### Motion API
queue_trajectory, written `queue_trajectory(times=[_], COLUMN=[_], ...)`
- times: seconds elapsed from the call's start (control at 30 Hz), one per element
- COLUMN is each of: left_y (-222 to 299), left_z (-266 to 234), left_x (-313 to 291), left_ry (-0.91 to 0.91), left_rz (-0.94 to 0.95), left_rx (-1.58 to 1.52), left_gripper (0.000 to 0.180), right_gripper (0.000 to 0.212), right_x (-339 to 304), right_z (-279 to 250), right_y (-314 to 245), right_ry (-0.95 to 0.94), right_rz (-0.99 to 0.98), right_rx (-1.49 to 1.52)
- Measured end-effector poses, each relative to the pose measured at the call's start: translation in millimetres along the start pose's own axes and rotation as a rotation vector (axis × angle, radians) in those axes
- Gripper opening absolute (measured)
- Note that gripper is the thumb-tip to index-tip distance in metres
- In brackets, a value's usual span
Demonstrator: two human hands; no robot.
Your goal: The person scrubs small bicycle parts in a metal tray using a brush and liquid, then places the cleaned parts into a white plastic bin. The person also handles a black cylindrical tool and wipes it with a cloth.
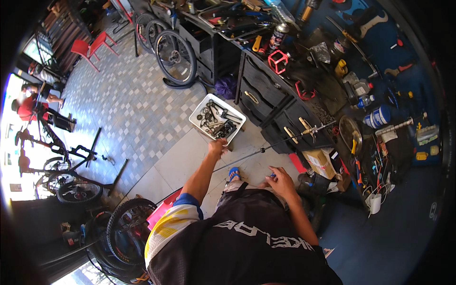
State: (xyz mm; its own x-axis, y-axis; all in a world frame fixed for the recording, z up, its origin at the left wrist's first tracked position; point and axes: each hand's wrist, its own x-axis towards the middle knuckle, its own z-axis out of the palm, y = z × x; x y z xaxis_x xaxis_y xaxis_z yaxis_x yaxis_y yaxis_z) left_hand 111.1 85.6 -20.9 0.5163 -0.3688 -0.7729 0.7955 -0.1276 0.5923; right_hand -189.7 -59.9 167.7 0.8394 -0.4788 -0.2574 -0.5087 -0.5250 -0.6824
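The left hand (218, 147) reaches to the near corner of a white tray (199, 107), its fingers bent downward just at the rim. I cannot tell whether they touch it or grip anything. Metal parts (207, 115) fill the tray: rings and small gear-like pieces toward its left edge, long dark arms toward its far and right edges, and a black heap toward the near corner, closest to the left fingers. The right hand (282, 182) is well apart from the tray, over the person's lap, with fingers partly bent; a small blue spot shows at their tips, too small to identify, so I cannot tell if they hold it.

A bit of wooden support (231, 147) shows under the tray's near corner. A thin dark rod (262, 150) slants between the two hands toward the desk (259, 71). Along the desk's front edge lies a red pedal (278, 61), with a spray can (279, 35) near it; a blue-and-white tub (377, 117) stands farther back.

The floor (133, 95) is patterned in grey and white tile. A wheel (175, 56) leans by the desk's far end. Beyond are a red chair (80, 47), bikes (80, 191) and another person (34, 108) in red.
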Motion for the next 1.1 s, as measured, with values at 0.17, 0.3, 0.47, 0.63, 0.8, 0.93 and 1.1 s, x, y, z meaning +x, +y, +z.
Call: queue_trajectory(times=[0.17,0.3,0.47,0.63,0.8,0.93,1.1], left_y=[57.4,41.0,-41.4,-104.5,-115.5,-109.8,-104.1], left_z=[17.9,-0.9,-26.2,-49.6,-50.1,-29.4,28.9], left_x=[45.6,53.7,27.9,-15.5,-44.3,-47.4,-47.1], left_ry=[0.126,0.133,0.058,0.125,0.106,0.132,0.1], left_rz=[0.144,0.092,-0.155,-0.258,-0.259,-0.185,-0.058], left_rx=[-0.213,0.134,0.314,0.333,0.407,0.512,0.562], left_gripper=[0.011,0.018,0.025,0.021,0.018,0.017,0.017], right_gripper=[0.044,0.044,0.044,0.044,0.047,0.046,0.045], right_x=[-22.8,-28.7,-26.8,-19.2,-8.1,5.1,11.0], right_z=[2.0,2.3,-1.7,-8.4,-42.1,-74.7,-126.1], right_y=[49.1,50.5,54.2,70.2,76.1,79.3,102.2], right_ry=[0.099,0.094,0.025,0.076,0.056,0.007,-0.006], right_rz=[0.035,0.149,0.175,0.028,0.017,-0.004,-0.074], right_rx=[-0.011,0.091,0.124,-0.006,-0.045,-0.03,-0.047])
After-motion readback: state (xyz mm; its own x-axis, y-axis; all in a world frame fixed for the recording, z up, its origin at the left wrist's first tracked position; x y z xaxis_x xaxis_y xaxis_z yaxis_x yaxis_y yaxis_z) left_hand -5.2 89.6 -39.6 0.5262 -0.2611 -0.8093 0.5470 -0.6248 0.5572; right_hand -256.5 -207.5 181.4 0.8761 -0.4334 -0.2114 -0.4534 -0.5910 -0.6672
